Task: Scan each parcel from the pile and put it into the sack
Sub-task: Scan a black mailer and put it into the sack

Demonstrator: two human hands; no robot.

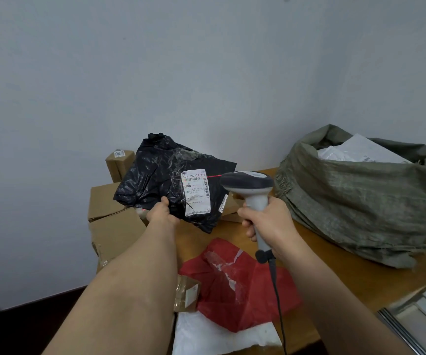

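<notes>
The left hand (161, 212) pinches the black parcel's (165, 179) near edge, holding it above the surface (347, 272); right-hand fingers (249, 230) wrap the barcode scanner (251, 190). Its red line falls right of the label (196, 192), so the scan may miss, and the thin pinch could slip before reaching the sack (360, 201) at far right.

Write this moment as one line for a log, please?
step: scanning | left hand: holds black parcel | right hand: grips scanner, red line by label | sack: open, holds parcels
</notes>
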